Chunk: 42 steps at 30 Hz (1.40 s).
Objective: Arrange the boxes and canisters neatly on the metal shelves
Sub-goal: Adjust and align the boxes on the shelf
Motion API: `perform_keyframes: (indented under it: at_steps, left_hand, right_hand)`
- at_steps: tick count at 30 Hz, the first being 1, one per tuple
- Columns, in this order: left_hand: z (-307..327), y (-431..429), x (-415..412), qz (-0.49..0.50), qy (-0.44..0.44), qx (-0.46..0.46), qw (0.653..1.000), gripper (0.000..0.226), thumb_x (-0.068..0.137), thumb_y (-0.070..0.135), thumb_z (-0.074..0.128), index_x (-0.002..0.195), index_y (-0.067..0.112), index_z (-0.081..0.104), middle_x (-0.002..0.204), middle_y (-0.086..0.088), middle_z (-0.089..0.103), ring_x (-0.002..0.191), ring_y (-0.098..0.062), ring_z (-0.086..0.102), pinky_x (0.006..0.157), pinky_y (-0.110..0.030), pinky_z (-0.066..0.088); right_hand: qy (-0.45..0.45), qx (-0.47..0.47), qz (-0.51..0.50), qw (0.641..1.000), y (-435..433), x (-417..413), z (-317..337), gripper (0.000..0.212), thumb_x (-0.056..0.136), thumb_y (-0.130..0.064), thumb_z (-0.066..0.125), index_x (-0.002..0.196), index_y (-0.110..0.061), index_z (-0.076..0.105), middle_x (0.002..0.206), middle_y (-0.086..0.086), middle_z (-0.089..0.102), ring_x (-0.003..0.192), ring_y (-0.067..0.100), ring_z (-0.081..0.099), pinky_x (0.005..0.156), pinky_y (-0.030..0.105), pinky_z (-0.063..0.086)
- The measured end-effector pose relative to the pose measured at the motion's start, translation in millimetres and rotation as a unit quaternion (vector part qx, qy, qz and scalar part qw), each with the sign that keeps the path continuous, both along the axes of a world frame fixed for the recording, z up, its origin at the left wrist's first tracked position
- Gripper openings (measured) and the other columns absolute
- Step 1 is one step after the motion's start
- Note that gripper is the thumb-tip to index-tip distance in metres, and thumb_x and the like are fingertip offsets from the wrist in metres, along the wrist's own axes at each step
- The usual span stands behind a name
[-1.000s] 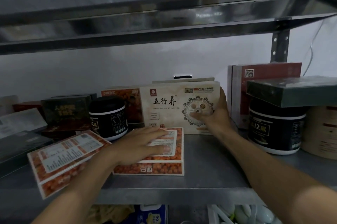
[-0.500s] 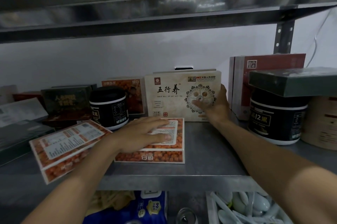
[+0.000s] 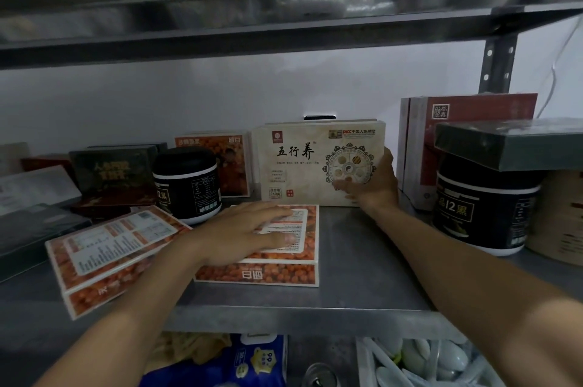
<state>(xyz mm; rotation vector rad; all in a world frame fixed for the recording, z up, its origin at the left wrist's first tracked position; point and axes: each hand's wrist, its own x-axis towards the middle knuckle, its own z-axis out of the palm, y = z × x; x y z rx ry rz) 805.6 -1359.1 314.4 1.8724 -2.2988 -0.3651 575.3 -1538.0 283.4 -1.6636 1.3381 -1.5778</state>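
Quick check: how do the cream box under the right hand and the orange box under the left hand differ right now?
The cream box stands upright on its long edge near the back wall; the orange box lies flat on the shelf nearer the front. The right hand grips the cream box by its right edge, while the left hand rests palm-down on top of the orange box. The cream box shows its front face; the orange box shows a text panel. Both are flat rectangular cartons.

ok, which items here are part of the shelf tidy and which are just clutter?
In the job:
cream box, upright, gripped by right hand
flat orange box under left hand
tilted orange box
black canisters
red box

Lying about:
spoons and blue pack on the shelf below
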Motion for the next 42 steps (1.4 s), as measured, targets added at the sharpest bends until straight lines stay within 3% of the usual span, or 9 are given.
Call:
perform_keyframes:
  at_steps: [2, 5, 14, 17, 19, 22, 32, 36, 42]
  left_hand:
    - [0.2, 0.3, 1.0, 0.0, 0.002, -0.001, 1.0, 0.095, 0.062, 0.099, 0.025, 0.146, 0.056, 0.021, 0.159, 0.025, 0.011, 0.147, -0.004, 0.009, 0.122, -0.037, 0.009]
    - [0.4, 0.0, 0.4, 0.001, -0.001, 0.001, 1.0, 0.084, 0.072, 0.091, 0.029, 0.147, 0.054, 0.021, 0.159, 0.024, 0.01, 0.147, -0.004, 0.008, 0.122, -0.036, 0.008]
    - [0.9, 0.5, 0.9, -0.001, -0.002, 0.001, 1.0, 0.102, 0.057, 0.1, 0.02, 0.147, 0.055, 0.019, 0.159, 0.025, 0.01, 0.146, -0.003, 0.009, 0.122, -0.035, 0.009]
    - [1.7, 2.0, -2.0, 0.0, -0.007, 0.002, 1.0, 0.081, 0.076, 0.087, 0.027, 0.149, 0.052, 0.02, 0.159, 0.024, 0.01, 0.146, -0.004, 0.009, 0.12, -0.031, 0.009]
    - [2.6, 2.6, -2.6, 0.003, -0.01, 0.003, 1.0, 0.079, 0.079, 0.083, 0.029, 0.15, 0.051, 0.02, 0.159, 0.024, 0.01, 0.146, -0.004, 0.008, 0.119, -0.03, 0.007]
    - [3.3, 2.4, -1.7, -0.001, -0.012, 0.005, 1.0, 0.098, 0.063, 0.098, 0.02, 0.149, 0.052, 0.019, 0.159, 0.024, 0.009, 0.146, -0.003, 0.008, 0.12, -0.031, 0.007]
    - [2.5, 1.9, -1.0, -0.007, -0.005, -0.001, 1.0, 0.11, 0.049, 0.104, 0.015, 0.147, 0.055, 0.018, 0.159, 0.026, 0.008, 0.146, -0.002, 0.007, 0.121, -0.033, 0.007]
    - [2.4, 1.1, -1.6, 0.0, -0.007, 0.002, 1.0, 0.091, 0.067, 0.095, 0.022, 0.148, 0.054, 0.02, 0.159, 0.023, 0.009, 0.147, -0.004, 0.006, 0.122, -0.037, 0.007]
    - [1.4, 0.7, -0.8, 0.001, -0.006, 0.002, 1.0, 0.077, 0.078, 0.083, 0.031, 0.148, 0.053, 0.021, 0.16, 0.021, 0.011, 0.147, -0.006, 0.008, 0.122, -0.037, 0.008]
  right_hand:
    - [0.002, 0.0, 0.003, 1.0, -2.7, 0.7, 0.1, 0.113, 0.057, -0.028, 0.095, 0.145, -0.023, 0.024, 0.136, 0.002, 0.052, 0.123, 0.025, 0.053, 0.076, 0.02, 0.046]
    - [0.013, -0.002, 0.0, 1.0, -3.8, 0.0, 2.0, 0.109, 0.06, -0.027, 0.094, 0.145, -0.021, 0.025, 0.136, 0.003, 0.054, 0.123, 0.026, 0.053, 0.089, 0.031, 0.046]
    - [0.023, -0.001, 0.002, 1.0, -9.7, 1.5, 3.3, 0.101, 0.064, -0.025, 0.092, 0.14, -0.018, 0.026, 0.133, 0.005, 0.056, 0.12, 0.026, 0.055, 0.093, 0.034, 0.048]
    - [0.019, -0.001, 0.001, 1.0, -13.2, 2.3, 2.8, 0.098, 0.063, -0.025, 0.093, 0.137, -0.017, 0.029, 0.131, 0.005, 0.057, 0.118, 0.026, 0.056, 0.091, 0.032, 0.049]
    - [0.02, 0.0, -0.002, 1.0, -15.9, 3.6, 2.8, 0.097, 0.062, -0.026, 0.093, 0.135, -0.018, 0.03, 0.131, 0.005, 0.056, 0.118, 0.027, 0.056, 0.093, 0.039, 0.052]
    - [0.034, 0.004, -0.01, 0.999, -18.5, 5.1, 2.3, 0.096, 0.062, -0.028, 0.092, 0.133, -0.019, 0.029, 0.131, 0.005, 0.056, 0.118, 0.028, 0.056, 0.093, 0.042, 0.053]
    - [0.042, 0.022, -0.015, 0.999, -26.2, 7.4, 0.7, 0.096, 0.06, -0.032, 0.092, 0.131, -0.02, 0.027, 0.129, 0.004, 0.054, 0.112, 0.025, 0.058, 0.084, 0.043, 0.058]
    - [0.056, 0.043, -0.025, 0.997, -25.2, 8.7, 0.6, 0.1, 0.058, -0.043, 0.091, 0.13, -0.023, 0.025, 0.13, 0.006, 0.053, 0.115, 0.029, 0.058, 0.088, 0.05, 0.056]
    - [0.073, 0.054, -0.031, 0.995, -26.1, 8.7, -0.1, 0.1, 0.064, -0.044, 0.089, 0.135, -0.017, 0.023, 0.134, 0.01, 0.051, 0.119, 0.032, 0.055, 0.097, 0.049, 0.051]
